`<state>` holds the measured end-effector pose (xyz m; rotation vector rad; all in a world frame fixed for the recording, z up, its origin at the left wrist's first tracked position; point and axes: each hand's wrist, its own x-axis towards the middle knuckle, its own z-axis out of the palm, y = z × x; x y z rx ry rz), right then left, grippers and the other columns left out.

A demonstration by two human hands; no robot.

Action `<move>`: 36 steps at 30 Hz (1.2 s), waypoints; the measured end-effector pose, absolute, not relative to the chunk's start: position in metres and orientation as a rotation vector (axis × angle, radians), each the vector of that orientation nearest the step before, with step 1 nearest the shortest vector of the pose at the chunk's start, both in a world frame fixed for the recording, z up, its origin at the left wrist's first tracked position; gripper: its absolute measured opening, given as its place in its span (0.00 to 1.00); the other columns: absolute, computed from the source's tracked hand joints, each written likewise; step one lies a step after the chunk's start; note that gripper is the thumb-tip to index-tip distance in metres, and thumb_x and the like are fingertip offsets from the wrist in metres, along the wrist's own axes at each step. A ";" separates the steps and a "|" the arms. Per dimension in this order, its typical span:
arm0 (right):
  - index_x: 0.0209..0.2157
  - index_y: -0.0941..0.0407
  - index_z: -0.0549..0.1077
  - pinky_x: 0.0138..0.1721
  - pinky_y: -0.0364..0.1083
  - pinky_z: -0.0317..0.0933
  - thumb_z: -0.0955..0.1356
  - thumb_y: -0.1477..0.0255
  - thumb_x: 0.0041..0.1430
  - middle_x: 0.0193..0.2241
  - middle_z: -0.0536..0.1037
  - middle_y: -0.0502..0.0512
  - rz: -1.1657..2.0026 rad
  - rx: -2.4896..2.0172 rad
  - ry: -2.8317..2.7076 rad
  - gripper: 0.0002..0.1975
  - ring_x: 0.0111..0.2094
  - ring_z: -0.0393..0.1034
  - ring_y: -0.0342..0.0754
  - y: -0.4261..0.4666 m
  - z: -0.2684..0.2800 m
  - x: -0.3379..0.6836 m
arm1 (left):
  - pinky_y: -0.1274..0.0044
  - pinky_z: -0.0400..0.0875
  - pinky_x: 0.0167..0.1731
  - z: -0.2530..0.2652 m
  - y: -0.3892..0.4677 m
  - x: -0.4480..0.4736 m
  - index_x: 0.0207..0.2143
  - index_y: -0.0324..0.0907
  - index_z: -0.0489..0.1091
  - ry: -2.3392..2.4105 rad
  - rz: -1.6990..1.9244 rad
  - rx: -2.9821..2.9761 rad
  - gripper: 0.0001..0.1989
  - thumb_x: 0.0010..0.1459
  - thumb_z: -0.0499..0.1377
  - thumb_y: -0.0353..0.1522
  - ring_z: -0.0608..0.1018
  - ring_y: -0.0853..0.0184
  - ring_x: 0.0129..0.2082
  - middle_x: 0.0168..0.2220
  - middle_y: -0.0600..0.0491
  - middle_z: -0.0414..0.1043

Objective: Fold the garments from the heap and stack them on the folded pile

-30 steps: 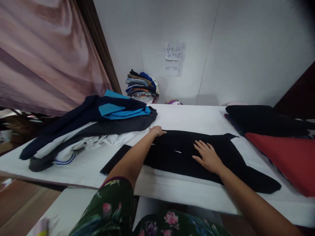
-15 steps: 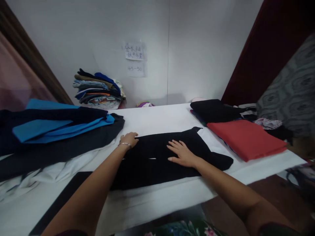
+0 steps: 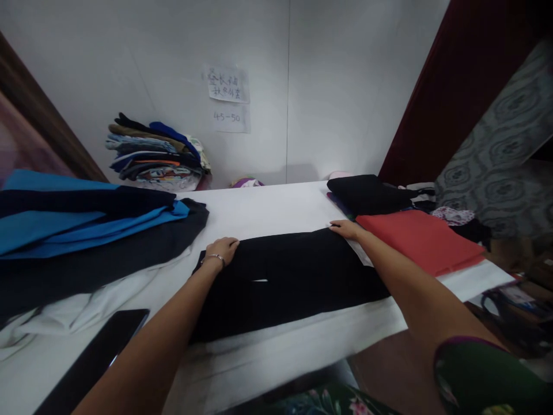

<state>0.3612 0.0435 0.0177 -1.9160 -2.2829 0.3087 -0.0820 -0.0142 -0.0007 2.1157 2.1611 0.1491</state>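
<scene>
A black garment (image 3: 294, 282) lies folded flat across the middle of the white table; its exact kind does not show. A small white gap breaks its dark surface left of centre. My left hand (image 3: 222, 249), with a bracelet at the wrist, lies over the garment's upper left edge, fingers stretched out. At the far right corner my right hand (image 3: 345, 229) pinches the garment's edge between thumb and fingers. Just below that hand, a strip of white table shows beside the cloth.
A folded red cloth (image 3: 419, 242) and folded black clothes (image 3: 371, 195) lie right. Blue and dark garments (image 3: 95, 213) spread leftward; a flat black slab (image 3: 95, 357) lies near my left forearm. A clothes stack (image 3: 158, 153) stands by the wall under paper notes (image 3: 228, 86).
My right hand has moved from lying flat on the garment to its far right corner, now pinched. The garment's right end lies straighter. My left hand stays at the upper left edge.
</scene>
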 end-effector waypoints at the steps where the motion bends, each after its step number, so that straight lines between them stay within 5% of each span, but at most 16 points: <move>1: 0.48 0.54 0.76 0.53 0.48 0.61 0.65 0.62 0.59 0.51 0.75 0.56 0.308 -1.934 -2.294 0.19 0.53 0.68 0.53 0.045 0.016 0.362 | 0.71 0.65 0.49 -0.001 -0.015 -0.082 0.47 0.49 0.73 2.162 0.164 2.115 0.21 0.62 0.44 0.39 0.72 0.59 0.52 0.52 0.53 0.72; 6: 0.43 0.53 0.77 0.46 0.47 0.63 0.66 0.57 0.57 0.44 0.79 0.57 0.244 -2.003 -2.285 0.19 0.47 0.72 0.54 0.046 0.011 0.365 | 0.76 0.64 0.50 0.000 -0.018 -0.082 0.45 0.49 0.74 2.194 0.260 2.101 0.18 0.62 0.46 0.36 0.73 0.63 0.51 0.51 0.56 0.73; 15: 0.44 0.53 0.76 0.40 0.46 0.63 0.65 0.60 0.58 0.45 0.78 0.58 0.101 -2.045 -2.241 0.17 0.46 0.71 0.54 0.042 -0.001 0.376 | 0.69 0.66 0.47 0.002 -0.016 -0.078 0.41 0.47 0.74 2.257 0.176 2.033 0.15 0.60 0.49 0.36 0.73 0.57 0.50 0.49 0.50 0.74; 20: 0.47 0.54 0.75 0.47 0.48 0.62 0.64 0.58 0.59 0.48 0.76 0.58 0.114 -1.946 -2.300 0.19 0.49 0.69 0.54 0.039 0.003 0.375 | 0.69 0.65 0.48 0.001 -0.016 -0.079 0.46 0.47 0.73 2.234 0.157 2.052 0.17 0.60 0.48 0.36 0.72 0.58 0.51 0.51 0.51 0.73; 25: 0.56 0.54 0.68 0.60 0.60 0.45 0.60 0.57 0.63 0.59 0.66 0.60 0.049 -1.712 -2.325 0.25 0.62 0.54 0.56 0.024 0.012 0.343 | 0.69 0.64 0.49 0.002 -0.018 -0.077 0.47 0.46 0.73 2.230 0.132 2.093 0.19 0.61 0.47 0.36 0.72 0.58 0.52 0.52 0.49 0.72; 29: 0.60 0.52 0.62 0.62 0.60 0.43 0.56 0.53 0.64 0.63 0.59 0.58 0.245 -1.337 -2.454 0.29 0.65 0.48 0.54 -0.009 0.020 0.294 | 0.69 0.65 0.47 0.004 -0.020 -0.074 0.46 0.46 0.74 2.234 0.096 2.129 0.20 0.62 0.45 0.37 0.73 0.57 0.51 0.51 0.48 0.73; 36: 0.62 0.54 0.60 0.61 0.59 0.47 0.61 0.51 0.61 0.62 0.62 0.62 0.382 -1.110 -2.753 0.33 0.63 0.53 0.56 -0.055 0.014 0.242 | 0.70 0.61 0.51 0.011 -0.026 -0.069 0.44 0.51 0.75 2.213 0.094 2.215 0.17 0.61 0.48 0.36 0.71 0.60 0.52 0.50 0.51 0.73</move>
